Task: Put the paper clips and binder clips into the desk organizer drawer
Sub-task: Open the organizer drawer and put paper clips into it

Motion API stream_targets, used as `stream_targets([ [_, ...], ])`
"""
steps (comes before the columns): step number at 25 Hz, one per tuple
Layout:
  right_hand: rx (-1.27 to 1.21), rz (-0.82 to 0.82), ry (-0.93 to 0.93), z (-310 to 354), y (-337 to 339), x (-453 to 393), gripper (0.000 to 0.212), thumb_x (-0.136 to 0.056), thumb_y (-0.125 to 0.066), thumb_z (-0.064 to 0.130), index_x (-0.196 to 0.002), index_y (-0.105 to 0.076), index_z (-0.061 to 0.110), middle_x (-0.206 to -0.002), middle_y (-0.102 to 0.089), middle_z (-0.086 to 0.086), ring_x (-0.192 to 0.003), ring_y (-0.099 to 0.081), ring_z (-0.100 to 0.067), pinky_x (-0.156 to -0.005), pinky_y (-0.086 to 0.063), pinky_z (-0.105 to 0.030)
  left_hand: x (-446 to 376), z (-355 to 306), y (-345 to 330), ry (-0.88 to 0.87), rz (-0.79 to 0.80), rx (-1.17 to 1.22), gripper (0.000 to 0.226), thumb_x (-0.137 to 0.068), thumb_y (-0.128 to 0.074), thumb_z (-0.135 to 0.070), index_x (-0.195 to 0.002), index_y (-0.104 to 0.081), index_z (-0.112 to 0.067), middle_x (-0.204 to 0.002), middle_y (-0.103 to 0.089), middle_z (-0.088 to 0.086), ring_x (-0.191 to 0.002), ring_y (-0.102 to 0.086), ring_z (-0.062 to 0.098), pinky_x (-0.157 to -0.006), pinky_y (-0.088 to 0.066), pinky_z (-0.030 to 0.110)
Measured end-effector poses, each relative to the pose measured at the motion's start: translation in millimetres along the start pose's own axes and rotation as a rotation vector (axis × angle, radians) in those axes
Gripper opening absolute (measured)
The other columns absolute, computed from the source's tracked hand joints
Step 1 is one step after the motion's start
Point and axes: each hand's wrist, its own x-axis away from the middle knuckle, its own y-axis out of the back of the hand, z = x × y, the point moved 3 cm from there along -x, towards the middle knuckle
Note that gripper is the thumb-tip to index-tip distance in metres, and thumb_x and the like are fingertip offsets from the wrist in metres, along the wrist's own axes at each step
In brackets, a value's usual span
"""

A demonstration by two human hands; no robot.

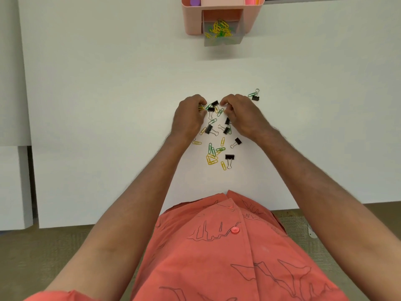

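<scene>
Both hands work the far edge of the clip pile [217, 135] on the worktop [108, 83], gathering handfuls. The left hand [188, 118] has curled fingers pinching yellow paper clips; the right hand [240, 116] is curled, contents unclear. The drawer [222, 32] stands pulled out beyond the pile, already holding clips.

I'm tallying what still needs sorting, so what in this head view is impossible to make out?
- Clips under the left hand and right hand: the curled fingers cover them, so neither grip nor count shows.
- Drawer contents: a tangled yellow-green heap, too small to count; any binder clips in it can't be told.
- Pink organizer: its top compartments are cut off by the upper edge.
</scene>
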Motion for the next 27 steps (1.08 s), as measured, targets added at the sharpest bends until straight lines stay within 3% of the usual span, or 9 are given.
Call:
stream_targets([
  [4,0.061,-0.044,0.005,6,-5,5,0.018,-0.098,-0.063,0.02,-0.116,-0.065,0.02,-0.104,-0.063,-0.001,-0.104,-0.056,-0.022,-0.085,-0.052,-0.043,-6,-9,-6,-0.002,-0.016,-0.13,0.021,-0.094,-0.068,-0.02,-0.115,-0.069,-0.014,-0.116,-0.068,0.003,-0.106,-0.063,0.022,-0.087,-0.05,0.035],
  [9,0.202,-0.016,-0.045,16,-8,3,0.015,-0.102,-0.055,0.018,-0.114,-0.063,0.012,-0.113,-0.061,-0.008,-0.106,-0.058,-0.028,-0.084,-0.053,-0.046,-14,-17,-7,0.018,-0.014,-0.19,0.011,-0.094,-0.067,-0.019,-0.101,-0.075,-0.014,-0.105,-0.072,0.002,-0.094,-0.066,0.021,-0.075,-0.048,0.031],
  [12,0.232,0.05,-0.108,19,-7,-3,0.019,-0.101,-0.049,0.011,-0.115,-0.06,0.006,-0.117,-0.059,-0.013,-0.108,-0.058,-0.033,-0.088,-0.052,-0.046,-16,-21,-5,0.034,0.04,-0.22,0.012,-0.091,-0.064,-0.011,-0.089,-0.076,-0.01,-0.092,-0.07,0.002,-0.081,-0.062,0.023,-0.074,-0.057,0.037],
  [16,0.23,0.077,-0.098,23,-1,-4,0.012,-0.092,-0.058,0.008,-0.103,-0.061,0.007,-0.108,-0.058,-0.013,-0.093,-0.06,-0.034,-0.08,-0.053,-0.045,-11,-24,-1,0.013,0.068,-0.266,0.013,-0.089,-0.059,-0.007,-0.085,-0.071,-0.009,-0.094,-0.071,0.006,-0.085,-0.067,0.027,-0.069,-0.055,0.037],
  [19,0.123,0.046,-0.077,14,5,2,0.01,-0.089,-0.059,0.008,-0.097,-0.059,0.013,-0.098,-0.062,-0.007,-0.088,-0.06,-0.03,-0.074,-0.05,-0.042,-10,-15,6,0.06,0.066,-0.111,0.016,-0.088,-0.058,-0.003,-0.091,-0.067,-0.015,-0.097,-0.07,0.001,-0.084,-0.065,0.021,-0.062,-0.045,0.028],
  [23,-0.167,-0.008,-0.142,2,31,-5,0.018,-0.086,-0.061,0.008,-0.098,-0.069,0.02,-0.087,-0.067,0.002,-0.078,-0.061,-0.015,-0.078,-0.051,-0.033,-10,-5,18,0.131,0.105,0.063,0.026,-0.091,-0.058,0.0,-0.108,-0.074,-0.012,-0.113,-0.072,0.003,-0.094,-0.06,0.011,-0.075,-0.043,0.02],
  [27,-0.323,-0.245,-0.097,18,90,-40,0.021,-0.084,-0.062,0.011,-0.097,-0.075,0.023,-0.079,-0.061,0.011,-0.062,-0.051,0.002,-0.063,-0.044,-0.014,-17,-22,46,0.125,0.015,0.195,0.019,-0.094,-0.059,-0.005,-0.094,-0.075,-0.016,-0.089,-0.073,-0.004,-0.082,-0.071,0.012,-0.079,-0.059,0.03],
])
